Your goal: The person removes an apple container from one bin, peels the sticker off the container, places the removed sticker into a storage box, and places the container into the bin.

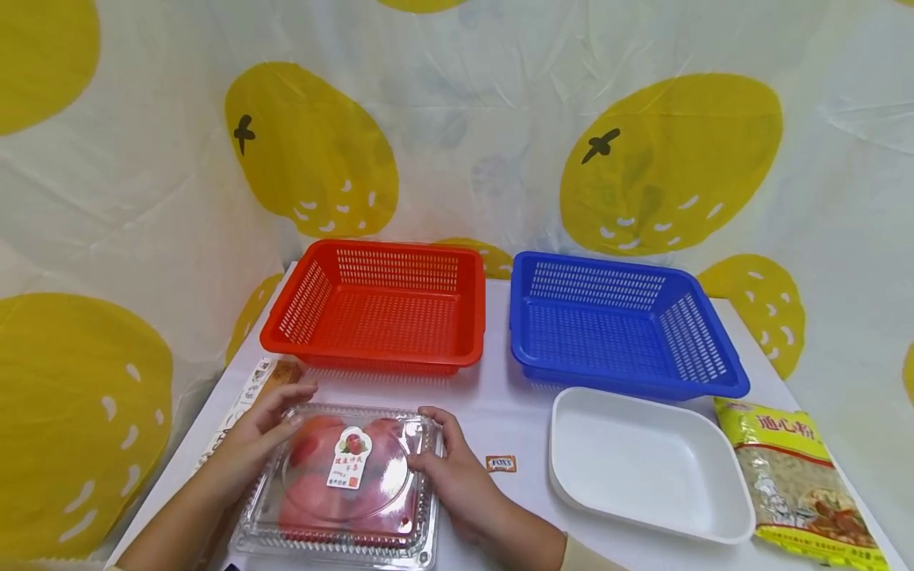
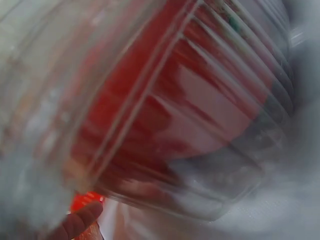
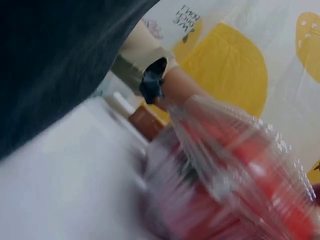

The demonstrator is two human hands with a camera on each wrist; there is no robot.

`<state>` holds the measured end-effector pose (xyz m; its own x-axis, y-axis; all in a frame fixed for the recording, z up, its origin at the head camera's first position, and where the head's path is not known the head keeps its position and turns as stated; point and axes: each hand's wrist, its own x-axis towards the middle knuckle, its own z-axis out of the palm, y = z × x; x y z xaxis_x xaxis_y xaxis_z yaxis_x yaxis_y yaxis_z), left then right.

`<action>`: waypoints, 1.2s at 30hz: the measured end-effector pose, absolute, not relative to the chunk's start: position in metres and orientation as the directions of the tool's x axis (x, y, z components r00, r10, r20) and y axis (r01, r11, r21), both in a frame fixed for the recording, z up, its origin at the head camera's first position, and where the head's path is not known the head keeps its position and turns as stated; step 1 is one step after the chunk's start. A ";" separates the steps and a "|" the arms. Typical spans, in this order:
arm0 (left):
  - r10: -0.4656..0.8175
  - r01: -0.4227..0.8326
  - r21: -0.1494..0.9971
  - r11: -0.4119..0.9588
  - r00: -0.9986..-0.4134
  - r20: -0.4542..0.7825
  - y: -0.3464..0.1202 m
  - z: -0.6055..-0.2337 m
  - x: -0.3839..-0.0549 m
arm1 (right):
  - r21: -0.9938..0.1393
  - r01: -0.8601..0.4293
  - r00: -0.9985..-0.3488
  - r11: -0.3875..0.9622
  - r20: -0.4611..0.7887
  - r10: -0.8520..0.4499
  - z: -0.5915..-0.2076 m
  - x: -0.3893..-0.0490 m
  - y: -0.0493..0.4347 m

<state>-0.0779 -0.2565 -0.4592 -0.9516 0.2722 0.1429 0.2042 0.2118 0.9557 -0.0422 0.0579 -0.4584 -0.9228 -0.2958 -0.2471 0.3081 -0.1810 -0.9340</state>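
A clear plastic box of apples [image 1: 314, 496], with a white label on its lid, is at the front left of the table in the head view. My left hand [image 1: 250, 440] holds its back left corner, thumb at the lid's edge and fingers stretched past the rear side. At the opposite side, my right hand [image 1: 460, 480] grips the right edge, thumb on top. In the left wrist view the box's ribbed wall [image 2: 200, 110] looms close and blurred, with one fingertip [image 2: 82, 220] below it. The right wrist view shows the box [image 3: 235, 180] blurred too.
Behind stand a red basket [image 1: 385, 361] and a blue basket [image 1: 607, 377]. A white tray [image 1: 643, 460] and a yellow pasta bag [image 1: 800, 476] lie to the right. A small orange packet [image 1: 501, 463] sits near the middle. Partly hidden at left is a long printed carton [image 1: 246, 396].
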 end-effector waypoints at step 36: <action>0.352 0.260 0.939 0.223 -0.920 0.172 -0.258 -0.464 -0.085 | -0.509 -0.695 -0.583 0.508 -0.015 -0.813 -0.384 -0.112 0.035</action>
<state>-0.0846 -0.2581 -0.4645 -0.9201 0.3521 0.1715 0.2603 0.2227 0.9395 -0.1117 0.0351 -0.3841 -0.5827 -0.8126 -0.0149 -0.6949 0.5076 -0.5094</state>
